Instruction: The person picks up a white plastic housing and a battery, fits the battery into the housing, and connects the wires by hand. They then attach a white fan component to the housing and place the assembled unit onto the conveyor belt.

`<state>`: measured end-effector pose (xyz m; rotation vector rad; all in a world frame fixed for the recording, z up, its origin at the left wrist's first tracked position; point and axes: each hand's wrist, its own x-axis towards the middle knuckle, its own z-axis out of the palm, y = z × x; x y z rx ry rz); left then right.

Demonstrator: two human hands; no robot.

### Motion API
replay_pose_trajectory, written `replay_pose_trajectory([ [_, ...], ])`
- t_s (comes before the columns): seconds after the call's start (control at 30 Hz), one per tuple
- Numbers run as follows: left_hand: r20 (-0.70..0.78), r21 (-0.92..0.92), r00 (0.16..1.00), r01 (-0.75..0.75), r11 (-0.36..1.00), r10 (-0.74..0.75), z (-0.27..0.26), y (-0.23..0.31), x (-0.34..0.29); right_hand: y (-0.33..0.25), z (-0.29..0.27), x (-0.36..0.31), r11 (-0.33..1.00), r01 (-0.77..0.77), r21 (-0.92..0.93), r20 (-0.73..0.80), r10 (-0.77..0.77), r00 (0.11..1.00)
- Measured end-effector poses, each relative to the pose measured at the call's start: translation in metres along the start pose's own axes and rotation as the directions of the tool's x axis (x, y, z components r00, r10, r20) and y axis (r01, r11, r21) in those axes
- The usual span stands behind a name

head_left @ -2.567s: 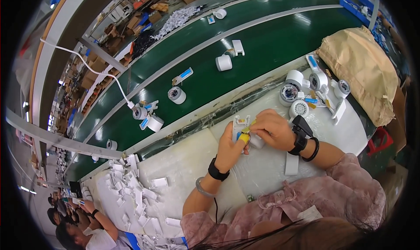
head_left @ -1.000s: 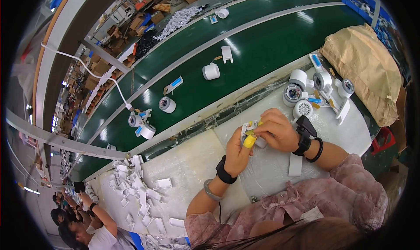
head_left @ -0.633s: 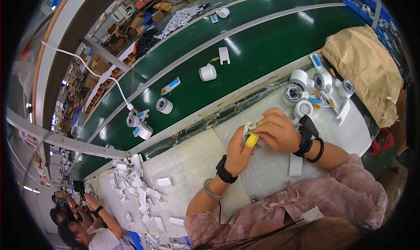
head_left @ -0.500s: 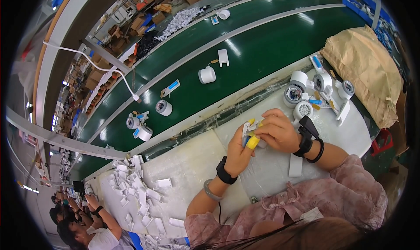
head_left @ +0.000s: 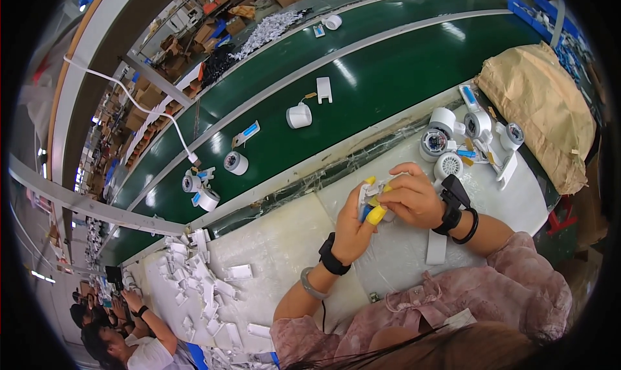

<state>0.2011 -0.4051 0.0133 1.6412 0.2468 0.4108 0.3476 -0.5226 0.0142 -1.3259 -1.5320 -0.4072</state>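
Observation:
My left hand [head_left: 352, 231] is closed around a white plastic handle piece [head_left: 364, 196] with a bit of blue in it. Yellow covers sit on its thumb and a fingertip. Above the table, my right hand [head_left: 414, 198] meets it, thumb and fingers pinched together at the piece. Whatever lies inside that pinch is hidden by the fingers. A white flat part [head_left: 436, 248] rests on the table below my right wrist. Just beyond that hand lies a white fan head with a slotted grille [head_left: 448, 166], among several round white units with blue cells.
A heap of white plastic pieces [head_left: 197, 273] covers the table's left part. Past the table edge runs a green conveyor belt [head_left: 388, 79] carrying white units. A brown paper sack [head_left: 537, 111] stands at the right. Co-workers [head_left: 123, 337] sit at the far left; a white cable [head_left: 142, 101] hangs there.
Units on the near belt have shifted a little to the left. My hands stay together over the piece, with only slight finger movement. A co-worker's arm at the left has moved slightly.

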Motion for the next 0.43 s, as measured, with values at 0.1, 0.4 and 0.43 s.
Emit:
replay_pose_trajectory([
  [0.1, -0.012, -0.010, 1.000, 0.023, 1.000, -0.023, -0.0004, 0.0001, -0.0008, 0.0000, 0.0003, 0.0003, 1.000, 0.006, 0.008, 0.003, -0.006, 1.000],
  [0.4, 0.004, 0.012, 0.999, 0.045, 0.999, -0.045, 0.0004, 0.0019, 0.0000, 0.0023, 0.0006, -0.0015, 0.999, 0.010, 0.045, -0.005, -0.009, 1.000],
  [0.43, 0.015, 0.026, 0.998, 0.058, 0.998, -0.058, -0.0018, -0.0004, 0.0002, 0.0029, 0.0010, -0.0021, 0.999, 0.008, 0.048, -0.003, -0.008, 1.000],
])
